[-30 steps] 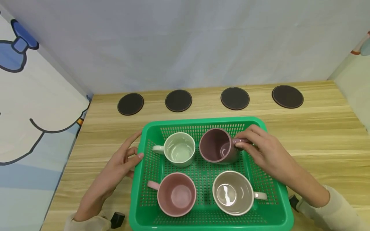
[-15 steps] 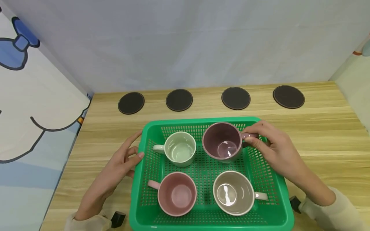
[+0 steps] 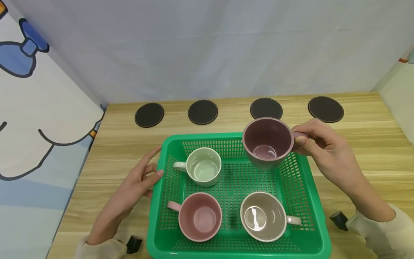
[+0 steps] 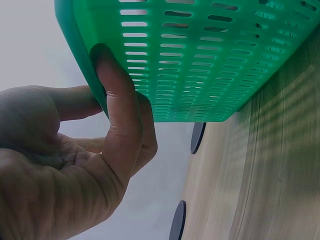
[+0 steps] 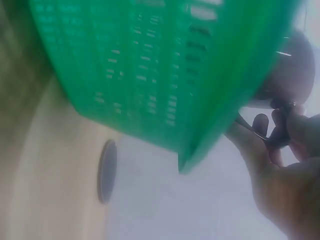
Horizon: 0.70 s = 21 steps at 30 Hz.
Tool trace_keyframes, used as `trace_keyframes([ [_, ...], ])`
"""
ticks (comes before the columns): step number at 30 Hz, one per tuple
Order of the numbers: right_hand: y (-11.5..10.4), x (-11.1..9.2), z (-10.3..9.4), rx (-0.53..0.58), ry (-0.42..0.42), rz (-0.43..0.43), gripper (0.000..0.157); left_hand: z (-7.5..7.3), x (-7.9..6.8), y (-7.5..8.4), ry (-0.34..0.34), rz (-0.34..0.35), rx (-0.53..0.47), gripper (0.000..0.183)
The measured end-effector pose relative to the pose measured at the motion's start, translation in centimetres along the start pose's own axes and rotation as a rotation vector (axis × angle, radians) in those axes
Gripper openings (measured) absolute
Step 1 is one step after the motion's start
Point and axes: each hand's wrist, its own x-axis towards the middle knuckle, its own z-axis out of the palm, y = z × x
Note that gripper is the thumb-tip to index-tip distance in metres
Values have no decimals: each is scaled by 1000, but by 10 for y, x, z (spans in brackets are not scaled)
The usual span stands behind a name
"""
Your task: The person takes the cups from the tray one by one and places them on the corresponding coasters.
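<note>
My right hand (image 3: 330,151) pinches the handle of a purple mug (image 3: 267,144), which is raised above the back right corner of the green basket (image 3: 318,201). In the right wrist view the mug (image 5: 290,75) is partly hidden behind the basket's wall. At the basket's left side, my left hand (image 3: 134,187) grips the rim, with curled fingers under it against the outer wall, as the left wrist view shows. Inside the basket stand a pale green mug (image 3: 203,167), a pink mug (image 3: 200,217) and a beige mug (image 3: 263,217), all upright.
Several round black coasters lie in a row along the back of the wooden table (image 3: 365,151), among them one at the far left (image 3: 149,115) and one at the far right (image 3: 325,109). A pale curtain (image 3: 207,50) hangs behind them.
The purple mug has risen out of the basket and moved back and to the right in my right hand. My left hand stays at the basket's rim.
</note>
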Motion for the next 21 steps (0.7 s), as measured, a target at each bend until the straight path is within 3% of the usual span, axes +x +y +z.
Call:
trace_keyframes([
  [3,1,5,-10,124,16,31,20,0,0,0,2,-1,1,68],
  [9,6,19,-37,221,101,17,21,1,0,1,9,-6,12,67],
  [16,23,28,-78,175,203,6,24,1,0,0,8,-2,15,67],
  [21,34,30,-96,229,261,18,28,2,0,0,16,-12,27,67],
])
